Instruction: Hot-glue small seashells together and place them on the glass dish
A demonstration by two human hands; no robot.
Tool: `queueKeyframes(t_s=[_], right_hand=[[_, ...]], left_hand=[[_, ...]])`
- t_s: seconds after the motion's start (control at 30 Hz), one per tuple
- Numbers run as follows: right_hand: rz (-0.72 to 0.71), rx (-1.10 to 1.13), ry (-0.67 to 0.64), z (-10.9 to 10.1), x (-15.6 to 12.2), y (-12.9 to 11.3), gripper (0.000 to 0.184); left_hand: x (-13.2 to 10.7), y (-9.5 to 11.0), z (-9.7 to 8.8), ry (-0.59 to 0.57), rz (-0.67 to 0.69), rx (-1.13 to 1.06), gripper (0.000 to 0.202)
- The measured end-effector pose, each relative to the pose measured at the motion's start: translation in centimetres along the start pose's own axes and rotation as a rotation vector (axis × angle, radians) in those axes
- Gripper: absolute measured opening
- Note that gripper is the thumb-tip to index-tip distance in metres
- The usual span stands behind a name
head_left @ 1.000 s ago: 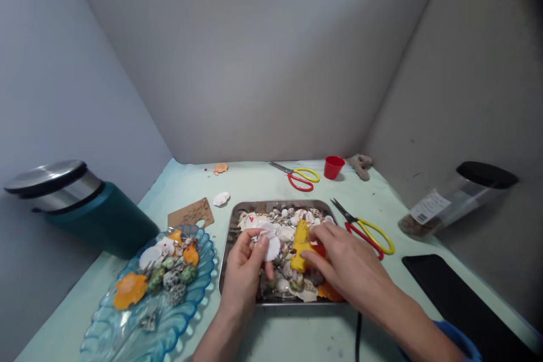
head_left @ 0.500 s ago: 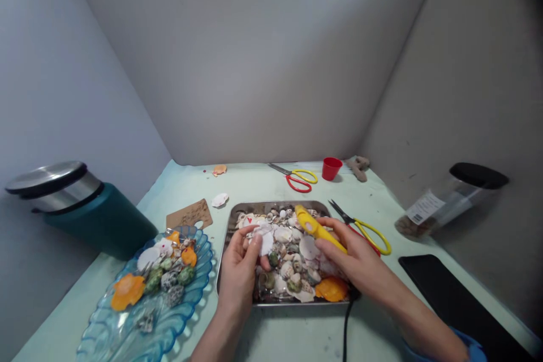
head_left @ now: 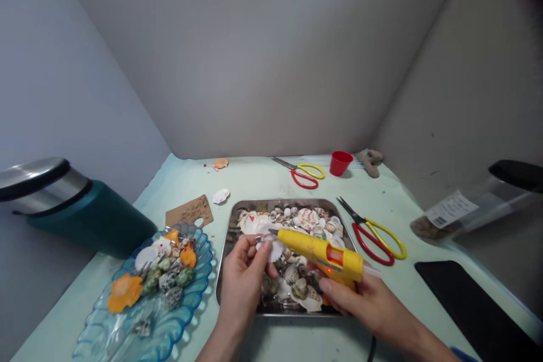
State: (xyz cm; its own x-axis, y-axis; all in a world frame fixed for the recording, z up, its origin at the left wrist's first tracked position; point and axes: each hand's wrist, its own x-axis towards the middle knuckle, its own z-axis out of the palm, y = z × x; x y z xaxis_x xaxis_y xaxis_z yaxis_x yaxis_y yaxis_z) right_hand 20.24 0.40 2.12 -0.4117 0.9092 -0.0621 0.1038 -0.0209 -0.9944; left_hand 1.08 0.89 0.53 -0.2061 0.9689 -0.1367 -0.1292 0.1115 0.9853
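The right hand (head_left: pixel 367 302) is closed around the grip of a yellow glue gun (head_left: pixel 324 251), which it holds just above the metal tray (head_left: pixel 223 271). The gun's long axis runs nearly level, left to right across the tray, and its nozzle points left, at a white shell (head_left: pixel 275 249). The nozzle tip sits right at the top edge of that shell; whether it touches cannot be told. A small red light shows on the gun's side, and a clear stub sticks out of its rear end, on the right. The gun's handle is mostly hidden inside the fingers.

The left hand (head_left: pixel 241 280) pinches the shell between thumb and fingertips, over the tray's left half. The shell's fan side faces the camera.

The tray is heaped with small mixed shells, too many and too small to tell apart. A dark cord (head_left: pixel 372 349) leaves the frame below the tray, its upper end hidden by the right wrist.

Left of the tray stands a blue glass dish (head_left: pixel 199 288) with more shells. Right of the tray lie scissors (head_left: pixel 373 232), and farther right a black slab (head_left: pixel 475 308), cut off by the frame. Behind the tray lie a second pair of scissors (head_left: pixel 303 172) and a red cup (head_left: pixel 340 163).
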Motion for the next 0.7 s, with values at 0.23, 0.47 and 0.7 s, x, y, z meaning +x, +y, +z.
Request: queueKeyframes(t_s=[0.23,0.47,0.7], right_hand=[[-0.014,-0.125,-0.001,-0.07,0.13,0.74,0.016],[-0.008,-0.144,-0.004,0.12,0.17,0.70,0.018],[-0.035,-0.159,-0.008,0.18,0.13,0.39,0.015]], left_hand=[[-0.10,-0.02,-0.02,0.026,-0.034,0.023,0.024],[-0.18,0.03,-0.01,0.019,-0.004,0.016,0.023],[-0.09,-0.14,-0.10,-0.008,0.021,0.028,0.024]])
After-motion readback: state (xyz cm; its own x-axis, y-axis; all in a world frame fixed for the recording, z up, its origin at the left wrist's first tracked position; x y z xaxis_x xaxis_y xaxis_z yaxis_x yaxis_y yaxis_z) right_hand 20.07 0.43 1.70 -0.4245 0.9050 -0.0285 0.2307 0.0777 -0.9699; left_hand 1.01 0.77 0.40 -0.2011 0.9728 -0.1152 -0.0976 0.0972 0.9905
